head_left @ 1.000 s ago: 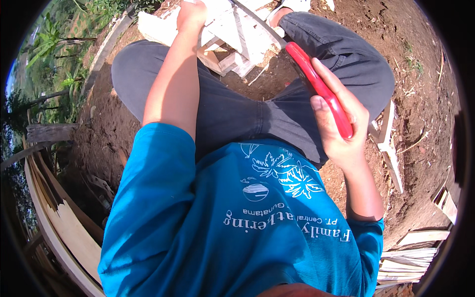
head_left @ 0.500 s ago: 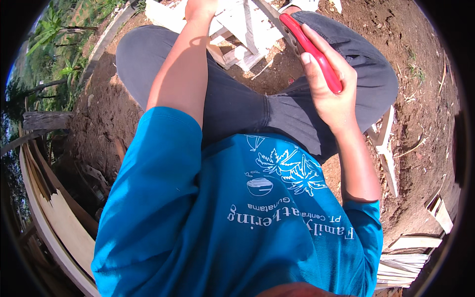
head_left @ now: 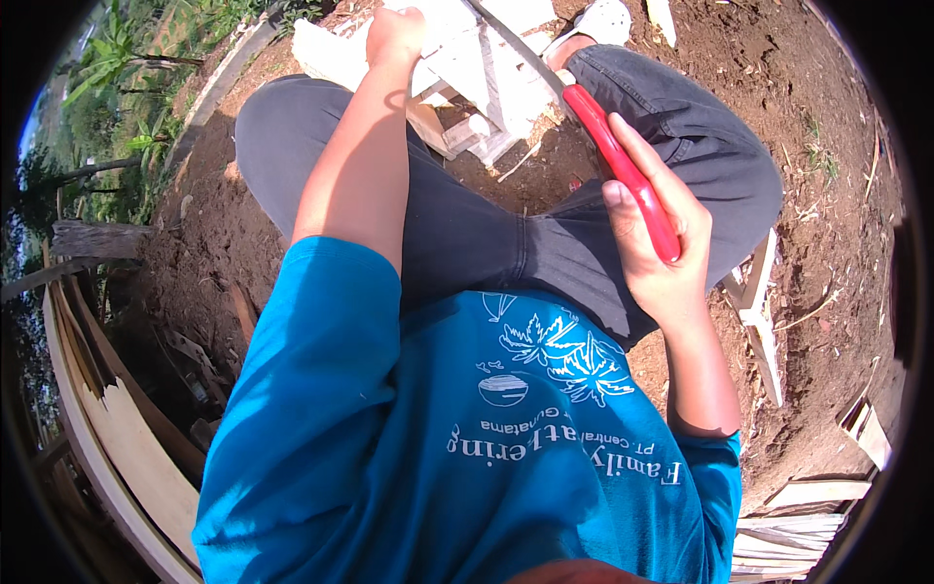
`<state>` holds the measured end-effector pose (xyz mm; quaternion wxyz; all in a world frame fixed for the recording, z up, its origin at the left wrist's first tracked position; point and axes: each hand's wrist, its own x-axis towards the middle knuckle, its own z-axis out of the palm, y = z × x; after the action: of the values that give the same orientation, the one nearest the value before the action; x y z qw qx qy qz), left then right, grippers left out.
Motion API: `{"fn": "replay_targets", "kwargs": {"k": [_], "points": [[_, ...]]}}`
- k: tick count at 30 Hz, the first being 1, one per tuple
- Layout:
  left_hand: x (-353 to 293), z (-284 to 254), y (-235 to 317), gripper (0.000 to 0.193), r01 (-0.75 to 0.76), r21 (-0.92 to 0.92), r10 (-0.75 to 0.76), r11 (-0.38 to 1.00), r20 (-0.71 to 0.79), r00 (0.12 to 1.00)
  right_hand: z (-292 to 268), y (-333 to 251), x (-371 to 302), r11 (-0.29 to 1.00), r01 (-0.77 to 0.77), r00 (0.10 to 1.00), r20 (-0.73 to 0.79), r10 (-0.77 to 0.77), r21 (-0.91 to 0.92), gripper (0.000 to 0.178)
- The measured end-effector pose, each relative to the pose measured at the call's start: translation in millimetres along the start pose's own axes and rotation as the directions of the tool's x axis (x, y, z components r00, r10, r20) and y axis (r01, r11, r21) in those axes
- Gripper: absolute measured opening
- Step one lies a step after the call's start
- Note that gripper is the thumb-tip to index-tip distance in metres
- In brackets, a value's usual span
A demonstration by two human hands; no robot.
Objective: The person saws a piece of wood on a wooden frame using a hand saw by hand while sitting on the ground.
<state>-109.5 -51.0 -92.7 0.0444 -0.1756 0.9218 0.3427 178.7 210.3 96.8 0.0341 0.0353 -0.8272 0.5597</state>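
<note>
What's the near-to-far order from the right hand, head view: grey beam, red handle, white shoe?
1. Red handle: gripped in the right hand.
2. White shoe: ahead, near the top edge.
3. Grey beam: far left.

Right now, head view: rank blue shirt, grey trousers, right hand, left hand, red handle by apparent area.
1. blue shirt
2. grey trousers
3. right hand
Unranked, smallest: red handle and left hand; too close to call.

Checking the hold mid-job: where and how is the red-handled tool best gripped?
Probably the near half of the red handle, from the person's right: it is long and rounded, its near end slants that way, and the blade points away. The right hand holds it there.
</note>
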Motion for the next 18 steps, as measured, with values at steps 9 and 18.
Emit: {"fn": "replay_targets", "kwargs": {"k": [9, 18], "points": [[-14.1, 1.7, 9.2, 0.056, -0.045, 0.016, 0.046, 0.999, -0.045, 0.998, 1.6, 16.5, 18.0, 0.999, 0.030, 0.999, -0.013, -0.029, 0.041, 0.045], [-3.7, 3.9, -10.2, 0.053, -0.018, 0.043, 0.022, 0.999, -0.106, 0.994, -9.7, 1.9, -3.8, 0.998, 0.042, 0.999, -0.002, -0.043, -0.038, 0.045]]}}
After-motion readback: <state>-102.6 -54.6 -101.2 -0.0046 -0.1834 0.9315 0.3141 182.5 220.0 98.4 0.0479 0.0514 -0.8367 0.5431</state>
